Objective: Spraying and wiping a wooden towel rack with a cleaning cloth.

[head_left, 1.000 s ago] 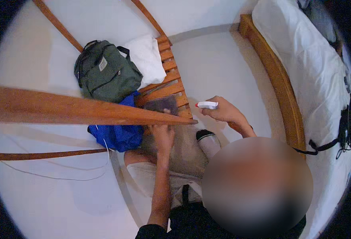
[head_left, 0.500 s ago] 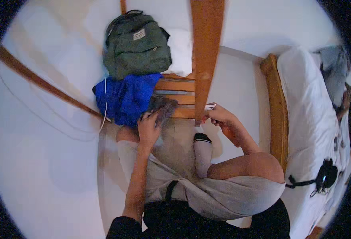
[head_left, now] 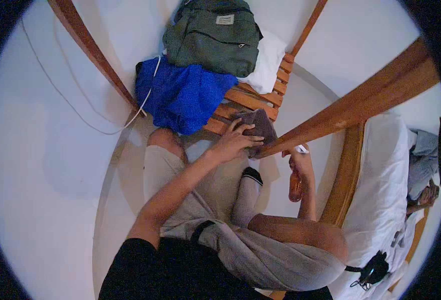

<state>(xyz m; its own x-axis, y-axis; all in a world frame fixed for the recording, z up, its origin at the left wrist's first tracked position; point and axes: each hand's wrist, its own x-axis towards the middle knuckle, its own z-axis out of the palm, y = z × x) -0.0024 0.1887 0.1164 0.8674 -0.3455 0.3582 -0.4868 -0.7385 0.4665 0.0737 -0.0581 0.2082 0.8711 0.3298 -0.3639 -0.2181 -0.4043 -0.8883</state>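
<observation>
Now the left hand lies flat, fingers spread, on the dark cloth atop the slats, as before. The right hand, formerly raised, has dropped beside the beam, fingers closed on a small white thing.

The person is sitting on the floor with legs folded, facing a slatted wooden bench, the surface. The left hand is pressing flat on a folded dark grey cloth lying at the surface's near edge. The right hand is gripping a small white object beside a slanting wooden rail. A blue garment, a green backpack and a white pillow are lying farther along the surface. A white-sheeted bed is standing at the right.
</observation>
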